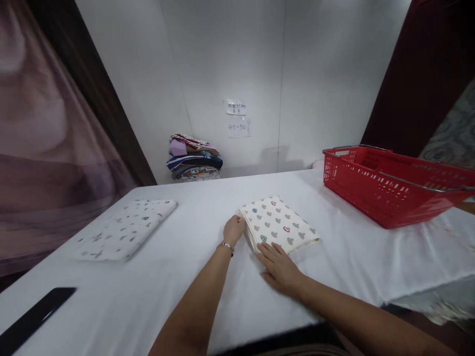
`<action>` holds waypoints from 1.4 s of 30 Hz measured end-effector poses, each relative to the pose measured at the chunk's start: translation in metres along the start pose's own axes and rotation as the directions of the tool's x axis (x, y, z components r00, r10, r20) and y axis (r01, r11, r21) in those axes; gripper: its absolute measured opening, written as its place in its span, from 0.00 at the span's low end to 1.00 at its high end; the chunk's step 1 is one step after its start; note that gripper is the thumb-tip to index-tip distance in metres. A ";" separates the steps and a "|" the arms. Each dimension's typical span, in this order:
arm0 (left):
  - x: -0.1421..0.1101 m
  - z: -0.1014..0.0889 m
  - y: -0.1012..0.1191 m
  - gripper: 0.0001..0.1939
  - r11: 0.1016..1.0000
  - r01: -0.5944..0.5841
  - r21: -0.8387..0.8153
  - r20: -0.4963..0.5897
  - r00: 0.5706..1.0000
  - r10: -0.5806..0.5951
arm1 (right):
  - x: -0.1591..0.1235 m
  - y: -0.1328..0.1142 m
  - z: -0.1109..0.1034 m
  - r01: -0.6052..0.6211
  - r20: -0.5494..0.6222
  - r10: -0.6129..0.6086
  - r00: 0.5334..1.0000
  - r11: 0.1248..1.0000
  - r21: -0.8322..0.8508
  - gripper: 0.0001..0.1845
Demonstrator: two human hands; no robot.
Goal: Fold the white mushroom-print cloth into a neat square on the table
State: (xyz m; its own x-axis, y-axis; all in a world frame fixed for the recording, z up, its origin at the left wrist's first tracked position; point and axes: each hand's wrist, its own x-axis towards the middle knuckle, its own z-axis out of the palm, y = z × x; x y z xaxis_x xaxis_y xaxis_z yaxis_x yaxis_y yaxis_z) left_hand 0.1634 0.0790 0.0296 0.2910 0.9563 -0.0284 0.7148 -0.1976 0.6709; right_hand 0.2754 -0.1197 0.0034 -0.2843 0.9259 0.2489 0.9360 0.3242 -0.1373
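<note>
A folded cream cloth point(276, 222) with grey, red, blue and green mushroom-like prints lies on the white-covered table point(193, 296). My left hand point(234, 228), a bracelet at its wrist, has its fingers curled closed at the cloth's left edge, pinching the layers there. Spread fingers of my right hand point(280, 269) rest flat on the near left corner of the same cloth. To the left sits another folded white cloth point(124, 230) with small dark prints, apart from both hands.
A red basket point(386, 193) with metal handles stands at the right. Folded fabrics point(195, 158) are stacked beyond the table's far edge, near a wall with paper signs point(237, 118). A flat black object point(37, 316) lies at the near left. Curtains point(55, 148) hang at the left.
</note>
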 end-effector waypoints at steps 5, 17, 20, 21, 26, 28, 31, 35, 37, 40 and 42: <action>0.030 0.000 -0.004 0.24 0.998 -0.056 -0.035 -0.054 0.997 0.054 | -0.001 0.000 0.000 -0.002 -0.024 0.003 1.000 1.000 0.022 0.33; 0.067 0.007 -0.014 0.20 0.966 -0.194 -0.169 -0.015 0.981 0.194 | -0.005 -0.002 0.006 -0.025 -0.133 0.028 0.991 0.999 0.030 0.35; 0.071 0.010 -0.015 0.19 0.963 -0.202 -0.180 0.001 0.979 0.205 | -0.005 -0.002 0.008 -0.030 -0.132 0.034 0.991 0.999 0.031 0.34; 0.073 0.011 -0.015 0.19 0.961 -0.205 -0.184 0.010 0.978 0.210 | -0.005 -0.002 0.008 -0.033 -0.127 0.036 0.991 0.999 0.028 0.34; 0.079 0.012 -0.019 0.17 0.945 -0.236 -0.228 0.061 0.965 0.256 | -0.006 -0.001 0.008 -0.017 -0.120 0.020 0.993 1.000 0.021 0.33; 0.080 0.011 -0.021 0.17 0.937 -0.247 -0.249 0.085 0.958 0.275 | -0.007 -0.001 0.008 -0.015 -0.127 0.019 0.992 0.999 0.032 0.33; 0.079 0.009 -0.021 0.19 0.930 -0.260 -0.259 0.121 0.947 0.298 | -0.007 -0.001 0.008 -0.016 -0.143 0.022 0.989 0.999 0.042 0.32; 0.074 0.004 -0.017 0.19 0.937 -0.275 -0.217 0.110 0.946 0.303 | -0.007 -0.001 0.009 -0.008 -0.159 0.013 0.987 0.999 0.031 0.32; 0.071 0.002 -0.016 0.17 0.944 -0.273 -0.187 0.072 0.954 0.291 | -0.007 -0.001 0.010 -0.008 -0.159 0.011 0.987 1.000 0.016 0.32; 0.063 0.001 -0.017 0.14 0.970 -0.220 -0.100 -0.048 0.975 0.216 | -0.007 -0.001 0.011 -0.007 -0.155 0.005 0.988 1.000 -0.010 0.32; 0.059 0.003 -0.018 0.11 0.986 -0.163 -0.038 -0.118 0.980 0.158 | -0.007 -0.001 0.012 -0.007 -0.153 0.005 0.988 1.000 -0.016 0.32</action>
State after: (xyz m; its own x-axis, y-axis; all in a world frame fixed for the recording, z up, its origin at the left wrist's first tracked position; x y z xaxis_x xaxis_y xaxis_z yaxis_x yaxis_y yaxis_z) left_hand 0.1697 0.1381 0.0142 0.3233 0.9317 0.1655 0.6326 -0.3428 0.6945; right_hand 0.2738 -0.1246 -0.0094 -0.2447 0.8868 0.3920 0.9412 0.3144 -0.1238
